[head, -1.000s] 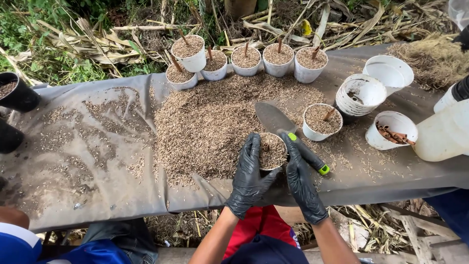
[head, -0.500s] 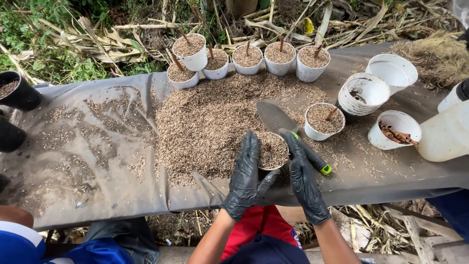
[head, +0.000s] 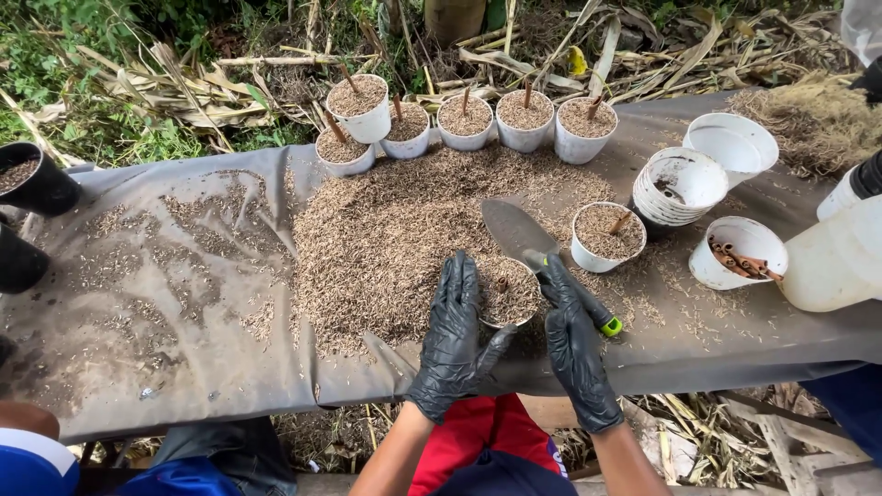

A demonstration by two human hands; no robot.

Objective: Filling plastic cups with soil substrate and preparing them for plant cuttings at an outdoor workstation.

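Five white cups [head: 466, 122] stand in a row at the far edge of the table [head: 165, 367], each full of husk mix with a brown stick pushed into it, and a sixth filled cup [head: 606, 237] with a stick sits to the right of the hands. So six look finished. The cup [head: 505, 292] between the hands is full to the brim with mix; a small dark piece shows on its surface, but I cannot tell whether that is a stick already planted or just a scrap. Left to do, as far as the view goes: a stack of empty cups [head: 678, 186] and one more empty cup [head: 732, 145] wait at the right, and another cup holding loose sticks [head: 740, 257] has plenty in it. A wide heap of husk mix [head: 395, 234] covers the middle of the grey sheet.

Both hands wear black gloves. The left hand [head: 457, 342] lies flat against the left wall of the near cup, fingers stretched forward and together, thumb spread out toward the cup's near side. The right hand [head: 574, 344] mirrors it on the right wall, fingers straight and pointing away. Neither hand is curled shut; they press the cup from both sides with open palms. A trowel [head: 528, 246] lies just beyond the cup, its blade on the heap and its black handle with a green end running under the right fingers, resting loose rather than gripped.
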